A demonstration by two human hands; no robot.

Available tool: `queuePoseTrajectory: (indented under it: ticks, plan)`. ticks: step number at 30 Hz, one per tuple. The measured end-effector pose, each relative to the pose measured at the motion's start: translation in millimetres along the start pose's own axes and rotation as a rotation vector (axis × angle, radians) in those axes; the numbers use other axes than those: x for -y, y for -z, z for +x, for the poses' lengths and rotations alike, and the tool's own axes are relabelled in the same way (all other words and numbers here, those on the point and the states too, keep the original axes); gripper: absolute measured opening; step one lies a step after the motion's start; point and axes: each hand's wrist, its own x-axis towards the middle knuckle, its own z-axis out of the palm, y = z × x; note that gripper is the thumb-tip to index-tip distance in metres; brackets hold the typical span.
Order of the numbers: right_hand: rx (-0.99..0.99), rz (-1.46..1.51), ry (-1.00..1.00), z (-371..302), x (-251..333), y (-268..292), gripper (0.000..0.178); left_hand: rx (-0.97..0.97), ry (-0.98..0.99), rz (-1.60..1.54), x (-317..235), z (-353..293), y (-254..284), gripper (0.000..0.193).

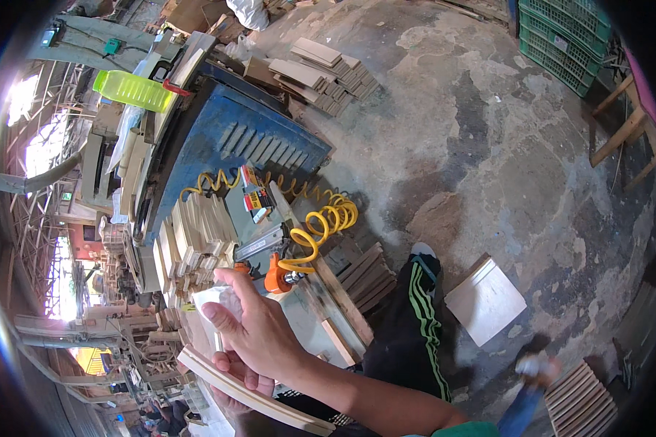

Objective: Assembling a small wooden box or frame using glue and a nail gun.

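Note:
My right hand [259, 331] comes in from the lower right and is closed round a white squeeze bottle [217, 298], its narrow tip pointing down. Just under that tip lies a long pale wooden strip [255, 397] with a groove along it. My left hand [237, 371] is partly hidden behind the strip and my right forearm; its fingers curl round the strip. Beyond my hands, an orange and grey air stapler [273, 277] lies on the worktable [288, 309], joined to a yellow coiled hose [317, 229].
Stacked wooden pieces [197, 237] and a small box [254, 193] sit on the worktable. A blue metal cabinet [248, 131] stands behind. On the floor are more wood [328, 73], a pale board [486, 300] and slats [579, 400]. Another person's blurred hand [538, 368] is beside the slats.

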Motion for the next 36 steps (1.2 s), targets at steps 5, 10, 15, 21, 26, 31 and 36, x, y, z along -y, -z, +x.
queuePoseTrajectory:
  ticks: [5,10,15,21,26,31,36]
  plan:
    - [0.013,0.110,-0.043,8.2,-3.4,-2.5,0.055,0.077,-0.025,-0.029,-0.6,9.5,-22.7,0.033]
    - [0.063,0.416,-0.230,16.5,-10.6,-5.3,0.042,0.054,-0.006,-0.004,-14.4,-9.5,-12.6,0.039]
    - [-0.035,0.364,-0.102,24.6,-8.9,7.1,0.034,-0.037,-0.131,0.001,-39.3,-38.1,-13.8,0.038]
    - [0.027,0.191,0.005,3.3,-9.3,-2.1,0.053,-0.409,-0.106,0.134,-69.1,-98.8,10.3,0.039]
    - [0.112,0.215,-0.165,-52.6,-13.4,-52.6,0.062,-0.493,-0.105,0.134,-77.8,-148.0,34.8,0.049]
    - [0.172,0.088,-0.229,-129.6,-20.8,-115.0,0.038,-0.347,-0.146,0.153,-88.9,-177.5,63.4,0.055]
    - [0.296,-0.058,-0.229,-174.6,-31.0,-163.3,0.040,-0.312,-0.219,0.068,-101.7,-207.9,75.8,0.043]
